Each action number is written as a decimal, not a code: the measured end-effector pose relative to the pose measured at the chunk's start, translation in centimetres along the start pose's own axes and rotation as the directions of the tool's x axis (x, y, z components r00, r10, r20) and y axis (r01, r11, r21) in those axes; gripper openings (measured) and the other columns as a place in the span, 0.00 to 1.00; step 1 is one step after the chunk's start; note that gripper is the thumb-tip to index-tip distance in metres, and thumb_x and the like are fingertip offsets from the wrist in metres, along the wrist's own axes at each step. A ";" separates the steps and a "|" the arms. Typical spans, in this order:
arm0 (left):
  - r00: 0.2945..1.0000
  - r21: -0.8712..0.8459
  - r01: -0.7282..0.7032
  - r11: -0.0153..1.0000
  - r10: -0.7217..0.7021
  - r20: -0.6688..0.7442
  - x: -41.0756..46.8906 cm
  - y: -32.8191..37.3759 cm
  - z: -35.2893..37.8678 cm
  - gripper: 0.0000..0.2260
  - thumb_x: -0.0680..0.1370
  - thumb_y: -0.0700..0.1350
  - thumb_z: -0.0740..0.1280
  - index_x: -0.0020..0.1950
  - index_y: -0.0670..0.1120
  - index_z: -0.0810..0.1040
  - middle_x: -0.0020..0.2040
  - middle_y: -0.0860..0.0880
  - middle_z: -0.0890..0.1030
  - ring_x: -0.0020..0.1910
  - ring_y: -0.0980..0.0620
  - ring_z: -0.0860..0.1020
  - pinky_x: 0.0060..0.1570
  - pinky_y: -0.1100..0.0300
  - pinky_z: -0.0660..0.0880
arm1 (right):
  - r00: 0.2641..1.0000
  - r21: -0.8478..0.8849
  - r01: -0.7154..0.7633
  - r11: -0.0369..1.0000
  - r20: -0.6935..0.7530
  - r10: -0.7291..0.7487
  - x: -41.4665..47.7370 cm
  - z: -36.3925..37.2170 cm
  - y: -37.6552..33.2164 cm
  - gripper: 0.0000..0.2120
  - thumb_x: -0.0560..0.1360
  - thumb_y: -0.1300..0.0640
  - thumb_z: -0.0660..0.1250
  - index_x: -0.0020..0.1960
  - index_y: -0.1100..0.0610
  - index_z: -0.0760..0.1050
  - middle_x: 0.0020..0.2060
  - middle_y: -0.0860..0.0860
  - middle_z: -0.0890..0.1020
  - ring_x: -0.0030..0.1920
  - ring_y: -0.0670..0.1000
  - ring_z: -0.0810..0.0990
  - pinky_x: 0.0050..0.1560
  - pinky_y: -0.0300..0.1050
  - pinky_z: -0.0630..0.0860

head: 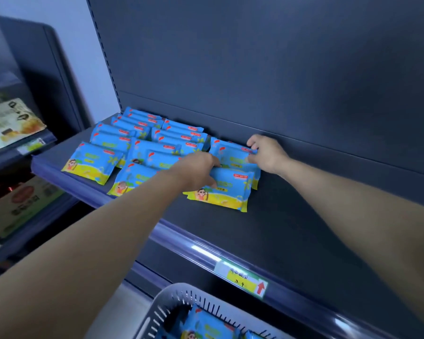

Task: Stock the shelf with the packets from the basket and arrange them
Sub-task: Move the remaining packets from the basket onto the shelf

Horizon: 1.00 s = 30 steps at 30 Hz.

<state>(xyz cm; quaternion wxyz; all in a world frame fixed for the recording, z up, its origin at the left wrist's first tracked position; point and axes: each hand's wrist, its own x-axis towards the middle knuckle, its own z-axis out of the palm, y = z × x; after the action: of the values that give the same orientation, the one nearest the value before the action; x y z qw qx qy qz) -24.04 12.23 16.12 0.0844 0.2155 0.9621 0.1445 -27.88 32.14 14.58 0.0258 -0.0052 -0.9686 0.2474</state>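
Note:
Several blue and yellow packets lie in rows on the dark shelf (291, 228), filling its left part. My left hand (197, 171) grips the left edge of the front packet (227, 189) of the rightmost row, with its fingers curled over that edge. My right hand (267, 152) pinches the top right corner of the packet behind it (233, 155), close to the shelf's back wall. More packets (206, 326) of the same kind lie in the grey slotted basket (174, 297) at the bottom of the view.
The shelf surface to the right of the packets is bare. A yellow price tag (242, 281) with a red arrow sits on the shelf's front rail. Boxed goods (10, 121) stand on the neighbouring shelves at the left.

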 end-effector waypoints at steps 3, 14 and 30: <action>1.000 0.102 -0.005 0.995 0.004 0.005 1.3 0.5 0.5 0.19 0.74 0.43 0.69 0.65 0.45 0.73 0.60 0.44 0.77 0.57 0.43 0.74 0.54 0.55 0.72 | 0.998 -0.040 0.037 0.998 -0.046 -0.039 -0.6 -0.7 0.6 0.16 0.73 0.61 0.69 0.60 0.57 0.73 0.59 0.54 0.76 0.59 0.55 0.74 0.63 0.52 0.70; 0.976 0.410 -0.077 0.909 0.153 -0.155 1.2 1.6 0.9 0.22 0.76 0.47 0.66 0.67 0.43 0.67 0.62 0.44 0.70 0.63 0.43 0.67 0.64 0.55 0.59 | 0.944 -0.425 0.191 0.885 -0.170 -0.285 -7.9 -3.3 -1.4 0.19 0.77 0.56 0.63 0.67 0.57 0.67 0.64 0.53 0.70 0.65 0.55 0.66 0.63 0.50 0.62; 0.533 0.415 -0.389 0.823 0.568 -0.627 -12.8 5.1 -10.2 0.27 0.65 0.41 0.76 0.61 0.36 0.73 0.56 0.39 0.76 0.55 0.37 0.74 0.63 0.53 0.58 | 0.724 -0.563 0.168 0.809 -0.487 -0.489 -20.7 -10.1 -13.3 0.21 0.69 0.60 0.71 0.60 0.64 0.73 0.61 0.59 0.74 0.62 0.63 0.72 0.58 0.57 0.68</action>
<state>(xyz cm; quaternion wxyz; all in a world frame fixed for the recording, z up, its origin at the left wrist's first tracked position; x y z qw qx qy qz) -12.89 8.51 28.65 -0.3728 0.4043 0.8257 0.1255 -6.63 24.86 28.85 0.3802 0.0869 -0.9204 -0.0258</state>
